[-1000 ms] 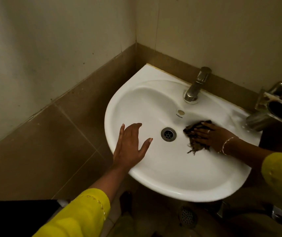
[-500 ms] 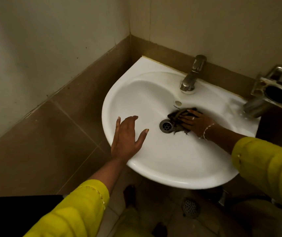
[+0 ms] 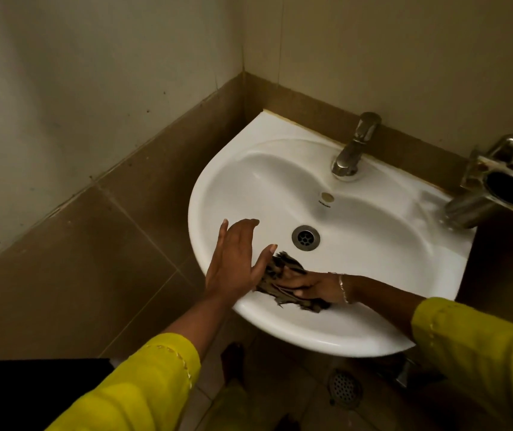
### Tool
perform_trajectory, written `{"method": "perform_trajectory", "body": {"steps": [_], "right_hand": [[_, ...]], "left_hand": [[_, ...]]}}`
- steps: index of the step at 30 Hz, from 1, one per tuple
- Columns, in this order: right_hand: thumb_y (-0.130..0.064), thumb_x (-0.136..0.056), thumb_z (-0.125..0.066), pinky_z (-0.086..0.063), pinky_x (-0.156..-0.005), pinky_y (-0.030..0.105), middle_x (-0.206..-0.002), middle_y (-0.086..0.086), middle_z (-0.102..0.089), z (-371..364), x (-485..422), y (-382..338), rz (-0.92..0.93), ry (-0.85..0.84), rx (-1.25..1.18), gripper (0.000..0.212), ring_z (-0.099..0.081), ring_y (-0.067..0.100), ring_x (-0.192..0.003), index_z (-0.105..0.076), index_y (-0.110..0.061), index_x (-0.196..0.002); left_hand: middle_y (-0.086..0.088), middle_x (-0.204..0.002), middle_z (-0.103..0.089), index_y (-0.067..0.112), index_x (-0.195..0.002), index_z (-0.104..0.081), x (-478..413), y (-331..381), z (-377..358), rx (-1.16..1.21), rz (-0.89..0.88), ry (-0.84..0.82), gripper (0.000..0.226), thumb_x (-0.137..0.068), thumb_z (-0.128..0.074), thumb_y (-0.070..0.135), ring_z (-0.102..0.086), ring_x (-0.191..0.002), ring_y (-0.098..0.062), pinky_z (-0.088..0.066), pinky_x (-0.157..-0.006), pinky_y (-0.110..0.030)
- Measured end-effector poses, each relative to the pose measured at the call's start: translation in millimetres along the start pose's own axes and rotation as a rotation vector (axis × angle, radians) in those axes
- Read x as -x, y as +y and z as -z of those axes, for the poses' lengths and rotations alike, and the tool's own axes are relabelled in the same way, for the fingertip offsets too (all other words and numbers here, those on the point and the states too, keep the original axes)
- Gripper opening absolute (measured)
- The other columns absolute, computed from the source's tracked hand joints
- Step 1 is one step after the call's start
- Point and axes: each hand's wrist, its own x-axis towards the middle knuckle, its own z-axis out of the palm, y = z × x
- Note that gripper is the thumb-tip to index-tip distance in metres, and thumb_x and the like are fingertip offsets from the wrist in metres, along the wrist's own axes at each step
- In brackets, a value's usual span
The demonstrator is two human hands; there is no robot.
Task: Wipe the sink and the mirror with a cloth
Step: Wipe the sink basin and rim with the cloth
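Item 1. Left hand (image 3: pixel 236 262): fingers straight and spread, flat on the near-left wall of the basin. It holds nothing and seems to serve as a brace. Position much as a second ago.

Item 2. Wash basin (image 3: pixel 218 181): white ceramic, set in a tiled corner.

Item 3. Cloth (image 3: pixel 294 303): dark, ragged and bunched, lying on the inner front wall of the basin, just beside the left thumb. A second ago it lay to the right of the drain (image 3: pixel 306 237), then at the drain. It has since swept down to the near side.

Item 4. Right hand (image 3: pixel 314 287): laid over the cloth, fingers fairly straight, pressing it to the ceramic rather than clutching it.

Item 5. Tap (image 3: pixel 353 147): chrome, at the back ledge.

Item 6. Metal holder (image 3: pixel 504 185): wall-mounted, at the far right.

Assessment: the bowl's right and centre look covered, and the front wall is in hand. The left side, rim and ledge likely remain. The mirror is not in view and probably comes last.
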Motion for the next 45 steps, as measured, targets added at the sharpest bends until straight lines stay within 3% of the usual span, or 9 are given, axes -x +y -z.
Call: {"method": "perform_trajectory", "body": {"steps": [5, 9, 12, 15, 19, 22, 25, 37, 45], "right_hand": [[-0.008, -0.096, -0.042, -0.016, -0.109, 0.018, -0.152, 0.019, -0.021, 1, -34, -27, -0.008, 0.116, 0.225, 0.049, -0.025, 0.012, -0.137, -0.026, 0.000, -0.142], [-0.028, -0.088, -0.048, -0.025, -0.111, 0.043, -0.133, 0.000, -0.048, 3, -76, -41, 0.080, 0.280, 0.259, 0.054, -0.039, 0.025, -0.126, -0.038, -0.007, -0.137], [-0.019, -0.094, -0.046, -0.009, -0.113, 0.032, -0.150, 0.007, -0.030, 21, -97, -54, 0.104, 0.393, 0.441, 0.047, -0.019, 0.023, -0.142, -0.035, -0.010, -0.139], [-0.031, -0.094, -0.046, 0.000, -0.117, 0.046, -0.157, 0.002, -0.004, 41, -113, -56, 0.101, 0.508, 0.706, 0.060, 0.003, 0.021, -0.145, -0.017, -0.024, -0.147], [-0.049, -0.075, -0.065, -0.005, -0.112, 0.056, -0.151, 0.011, -0.030, 80, -123, -47, -0.046, 0.632, 1.136, 0.079, -0.024, 0.036, -0.139, -0.031, -0.025, -0.143], [-0.047, -0.078, -0.060, 0.019, -0.105, 0.052, -0.150, 0.010, -0.031, 101, -106, -46, -0.214, 0.634, 1.329, 0.070, -0.023, 0.034, -0.140, -0.036, -0.024, -0.140], [-0.033, -0.094, -0.039, 0.031, -0.097, 0.047, -0.156, 0.009, -0.010, 93, -99, -36, -0.240, 0.716, 1.274, 0.054, -0.002, 0.030, -0.144, -0.024, -0.022, -0.145], [-0.049, -0.089, -0.044, -0.006, -0.114, 0.058, -0.152, 0.018, 0.022, 15, -92, -15, -0.165, 0.408, 0.791, 0.087, 0.025, 0.043, -0.136, 0.011, -0.016, -0.147], [-0.032, -0.083, -0.033, -0.008, -0.113, 0.042, -0.144, 0.017, -0.037, -14, -35, -1, 0.273, 0.344, 0.902, 0.060, -0.022, 0.038, -0.135, -0.034, -0.011, -0.138]], "left_hand": [[-0.015, -0.118, -0.057, 0.002, -0.119, -0.049, 0, 2, 0, 0.012, -0.014, -0.006, 0.054, -0.088, -0.038, 0.045, -0.046, -0.121, -0.030, -0.016, -0.113, -0.039], [-0.016, -0.126, -0.053, 0.002, -0.123, -0.048, -2, 0, -3, -0.007, -0.016, -0.017, 0.059, -0.087, -0.038, 0.048, -0.038, -0.129, -0.030, -0.016, -0.113, -0.040], [-0.017, -0.127, -0.053, 0.001, -0.122, -0.049, -2, -2, -5, -0.018, -0.033, -0.010, 0.065, -0.090, -0.031, 0.055, -0.037, -0.129, -0.028, -0.017, -0.113, -0.036], [-0.018, -0.125, -0.054, 0.000, -0.122, -0.049, -2, -4, -5, 0.001, -0.020, 0.007, 0.065, -0.091, -0.028, 0.054, -0.040, -0.126, -0.028, -0.028, -0.109, -0.044], [-0.019, -0.122, -0.056, -0.001, -0.122, -0.049, -1, -3, -4, -0.032, -0.005, 0.019, 0.066, -0.093, -0.026, 0.053, -0.044, -0.124, -0.033, -0.023, -0.109, -0.038], [-0.018, -0.123, -0.056, 0.000, -0.123, -0.048, 0, -2, -2, -0.018, 0.021, 0.009, 0.067, -0.092, -0.024, 0.055, -0.042, -0.126, -0.032, -0.018, -0.111, -0.033], [-0.017, -0.122, -0.056, 0.001, -0.122, -0.048, -1, -2, -1, 0.007, 0.032, 0.025, 0.067, -0.092, -0.023, 0.055, -0.043, -0.125, -0.031, -0.017, -0.111, -0.032], [-0.018, -0.122, -0.056, 0.000, -0.122, -0.049, 1, -1, -2, 0.000, 0.015, -0.008, 0.063, -0.093, -0.027, 0.051, -0.043, -0.125, -0.030, -0.029, -0.109, -0.045], [-0.019, -0.118, -0.058, 0.000, -0.119, -0.051, 0, 0, -1, 0.022, 0.047, -0.003, 0.055, -0.091, -0.035, 0.044, -0.048, -0.120, -0.033, -0.031, -0.108, -0.044]]}}
